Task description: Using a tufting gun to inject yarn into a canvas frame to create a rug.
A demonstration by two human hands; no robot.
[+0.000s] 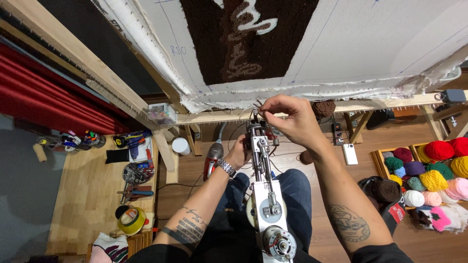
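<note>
Tufting gun stands upright over the person's lap, tip near the frame's bottom rail. Right hand pinches yarn at the needle tip, fingers together. Left hand is wrapped round the gun's front, w/ a wristwatch. Cloth w/ brown rug patch above; yarn balls on floor at right.

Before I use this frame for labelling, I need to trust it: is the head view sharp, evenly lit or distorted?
Head view: strongly wide-angle, so the wooden frame and floor bend toward the edges; even indoor light, no harsh glare; the tufting gun and right hand look sharp; the left hand sits partly hidden behind the gun; yarn balls stay clear though small.
</note>
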